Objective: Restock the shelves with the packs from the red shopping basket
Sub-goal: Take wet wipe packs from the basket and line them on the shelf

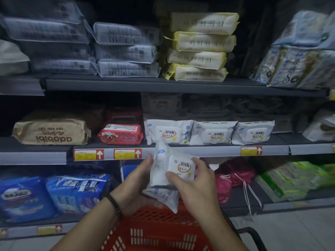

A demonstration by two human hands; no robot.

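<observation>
My left hand (143, 180) and right hand (195, 185) both clamp a white plastic wipes pack (170, 176) above the red mesh shopping basket (159, 230); its long axis runs from 12 down to 6 o'clock, lid facing me.

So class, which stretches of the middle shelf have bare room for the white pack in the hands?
Bare dark shelf shows right of the third white wipe pack, before the pale bag at the edge. A narrow gap lies between the tan pack and the red pack. The white row itself is crowded.
</observation>
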